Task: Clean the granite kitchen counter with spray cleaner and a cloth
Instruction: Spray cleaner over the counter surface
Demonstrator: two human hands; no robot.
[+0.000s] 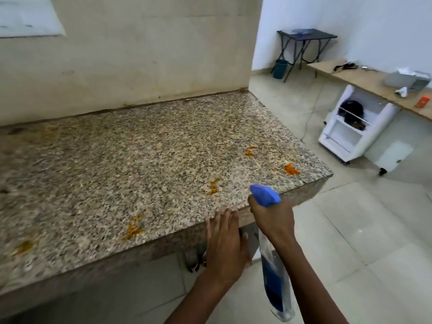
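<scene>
The speckled granite counter fills the left and middle of the view, with several orange stains scattered toward its front and right edge. My right hand grips the neck of a clear spray bottle with a blue label; its blue nozzle head points at the counter over the front edge. My left hand rests with spread fingers on the counter's front edge, just left of the bottle. Something grey hangs below that hand, under the edge; it is too blurred to name.
A beige wall backs the counter. To the right, on the tiled floor, a small white fridge stands with its door open under a wooden shelf. A black folding table and a dark bin stand further back.
</scene>
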